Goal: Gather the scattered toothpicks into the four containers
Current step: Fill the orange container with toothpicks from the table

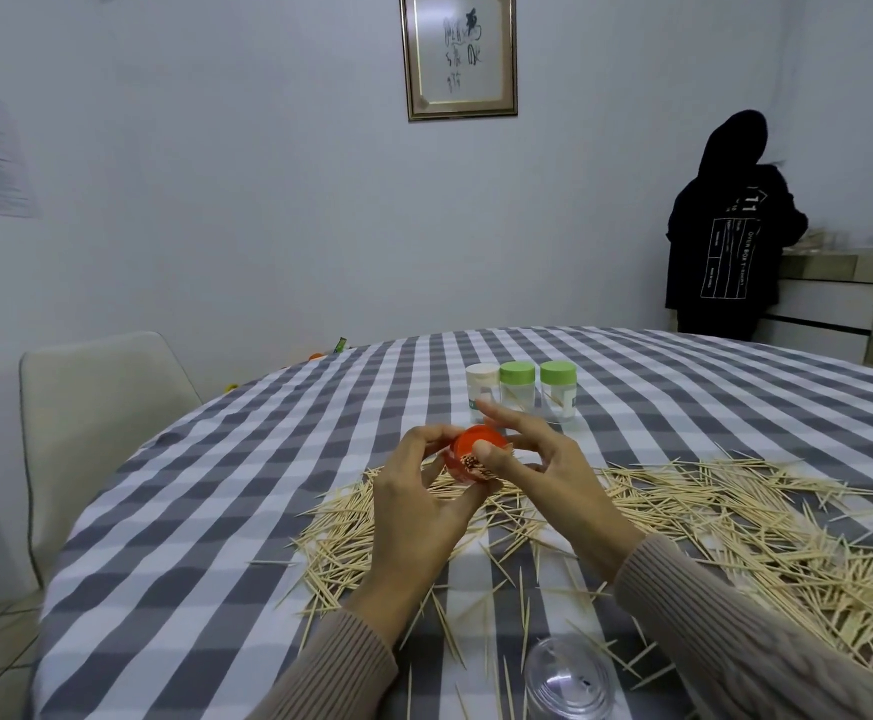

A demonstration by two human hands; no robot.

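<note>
At frame centre, the left hand (413,491) grips a small orange plastic container (476,456) packed with wooden toothpicks (709,517); the right hand (533,459) pinches its rim. More toothpicks litter the checked table (216,511) at lower right.

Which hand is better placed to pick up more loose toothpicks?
Probably the right hand: the left hand grips the orange container, while most scattered toothpicks lie on the right.

matt cloth tablecloth (268,459), seemingly wooden toothpicks (735,527)
</note>
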